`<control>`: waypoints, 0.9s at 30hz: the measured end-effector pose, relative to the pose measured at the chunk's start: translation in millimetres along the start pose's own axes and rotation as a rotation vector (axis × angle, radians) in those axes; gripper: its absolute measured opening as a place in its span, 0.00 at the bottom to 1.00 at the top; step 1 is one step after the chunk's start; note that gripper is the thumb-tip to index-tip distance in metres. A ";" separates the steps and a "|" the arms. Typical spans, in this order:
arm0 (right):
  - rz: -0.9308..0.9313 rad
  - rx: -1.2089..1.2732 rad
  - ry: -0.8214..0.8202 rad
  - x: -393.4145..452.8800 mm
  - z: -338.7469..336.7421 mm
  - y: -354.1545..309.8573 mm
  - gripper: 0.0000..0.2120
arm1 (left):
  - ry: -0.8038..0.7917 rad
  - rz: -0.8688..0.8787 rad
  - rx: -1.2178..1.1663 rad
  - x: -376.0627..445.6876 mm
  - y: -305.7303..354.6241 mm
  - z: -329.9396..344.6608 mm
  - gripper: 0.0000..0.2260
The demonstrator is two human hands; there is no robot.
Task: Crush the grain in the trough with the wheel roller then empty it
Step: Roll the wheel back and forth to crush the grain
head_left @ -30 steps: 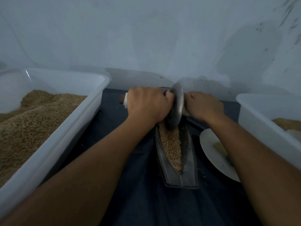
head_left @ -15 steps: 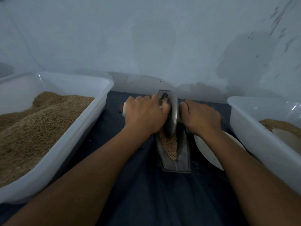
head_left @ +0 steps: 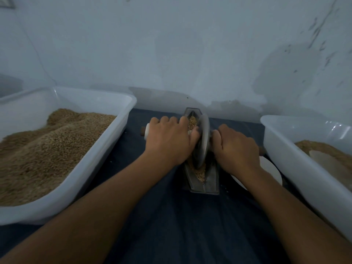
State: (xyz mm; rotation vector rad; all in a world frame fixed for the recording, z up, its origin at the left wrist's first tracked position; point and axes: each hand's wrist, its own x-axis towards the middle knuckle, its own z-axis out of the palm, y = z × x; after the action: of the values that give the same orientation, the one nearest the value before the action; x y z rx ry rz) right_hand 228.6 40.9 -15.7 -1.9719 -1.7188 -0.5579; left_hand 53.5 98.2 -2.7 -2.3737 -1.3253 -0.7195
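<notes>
A narrow metal trough (head_left: 210,182) lies lengthwise on the dark cloth in the middle, holding tan grain (head_left: 200,172). A grey metal wheel roller (head_left: 202,141) stands on edge in the trough, around its middle. My left hand (head_left: 168,141) grips the roller's left handle, whose white end sticks out past my knuckles. My right hand (head_left: 235,148) grips the right handle, which is hidden under the fingers. Grain shows in the trough both behind and in front of the wheel.
A large white tub (head_left: 99,162) full of grain stands at the left. Another white tub (head_left: 297,164) with some grain stands at the right. A white plate (head_left: 271,169) lies between the trough and the right tub. A pale wall rises close behind.
The wheel has rolled toward me along the trough, from its far end to its middle, with both hands still on the handles. More of the trough's far end now shows.
</notes>
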 end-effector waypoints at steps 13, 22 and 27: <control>0.017 -0.007 -0.052 14.0 5.8 2.5 0.18 | 0.014 -0.019 -0.006 5.7 -0.1 7.2 0.19; 0.043 -0.037 -0.071 40.5 18.2 5.2 0.19 | -0.011 -0.074 -0.052 24.9 -7.2 23.7 0.23; 0.083 -0.052 -0.133 54.9 23.8 9.0 0.19 | -0.036 -0.101 -0.058 37.6 -9.4 30.9 0.24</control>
State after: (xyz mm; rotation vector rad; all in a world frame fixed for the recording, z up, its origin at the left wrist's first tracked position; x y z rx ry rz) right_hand 245.0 97.8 -3.8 -2.1497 -1.7063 -0.4564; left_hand 70.3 144.8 -6.1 -2.3894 -1.4670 -0.7563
